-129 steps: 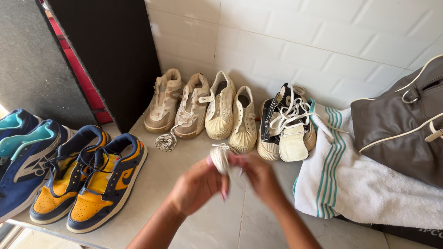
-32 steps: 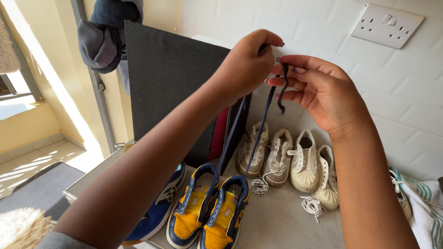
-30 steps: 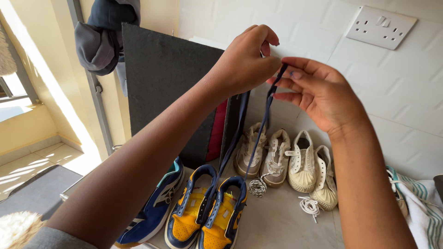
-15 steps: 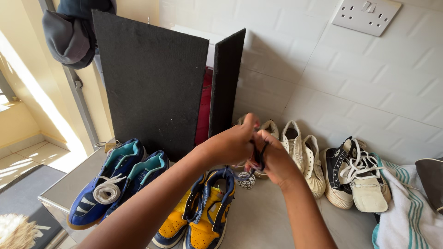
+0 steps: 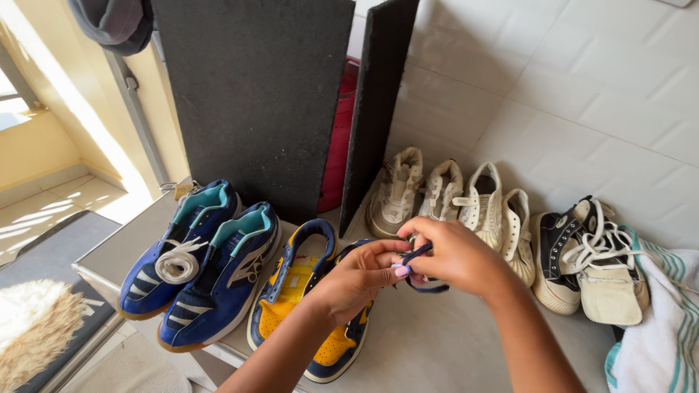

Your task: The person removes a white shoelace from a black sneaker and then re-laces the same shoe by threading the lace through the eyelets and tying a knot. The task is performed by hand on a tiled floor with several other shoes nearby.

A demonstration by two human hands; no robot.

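Tiled ledge; lace (image 5: 426,286) (navy) between hands' grip (image 5: 408,268)

Navy lace (image 5: 426,286), yellow-and-navy sneakers (image 5: 306,298), blue-and-teal sneakers (image 5: 200,258).

The left hand (image 5: 357,280) covers the middle of one yellow and blue shoe (image 5: 331,342). Behind the right hand (image 5: 455,255), most of the dark lace (image 5: 422,285) is hidden. Far right of that hand, the striped towel (image 5: 659,342) is cut off.
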